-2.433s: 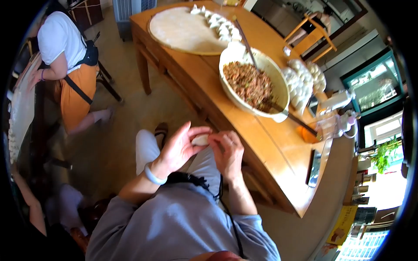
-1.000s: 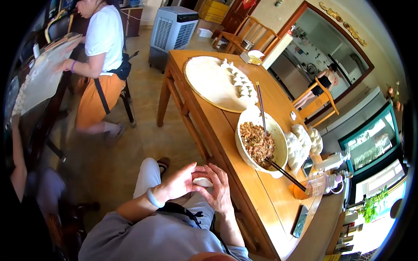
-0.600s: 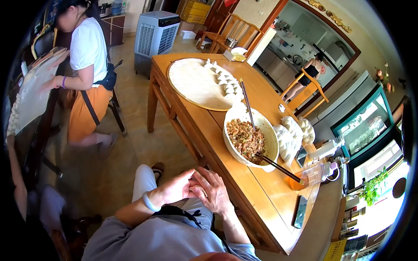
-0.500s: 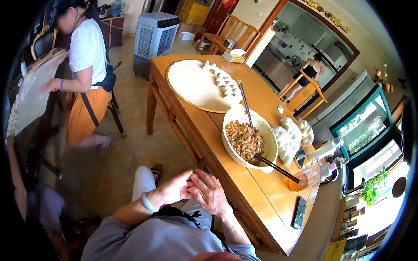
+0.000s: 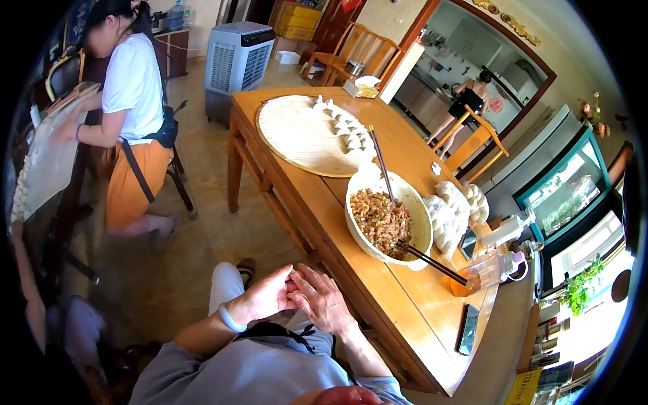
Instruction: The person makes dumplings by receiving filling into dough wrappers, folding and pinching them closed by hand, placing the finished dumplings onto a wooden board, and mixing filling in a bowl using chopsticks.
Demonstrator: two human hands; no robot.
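Over my lap, in front of the table's near edge, my left hand (image 5: 270,293) has its palm turned up and fingers extended, with a pale band (image 5: 231,318) on the wrist. My right hand (image 5: 320,300) lies across the left one's fingers, its own fingers slightly bent and touching them. No object shows between the two; the space under the fingers is hidden. Closest on the table is a white bowl (image 5: 425,237) of chopped filling (image 5: 380,216). One pair of chopsticks (image 5: 382,163) leans at its far side, and dark chopsticks (image 5: 435,264) stick out toward me.
A round woven tray (image 5: 290,131) with several dumplings (image 5: 352,135) sits on the wooden table (image 5: 405,297). Bagged white pieces (image 5: 445,219), a bottle (image 5: 482,273) and a phone (image 5: 467,329) are at right. A person (image 5: 131,81) works at left; another person (image 5: 470,98) stands in the kitchen.
My hands stay together over my lap with only a slight shift. The person at left has drawn their hands in along the board; the kitchen person has straightened up.
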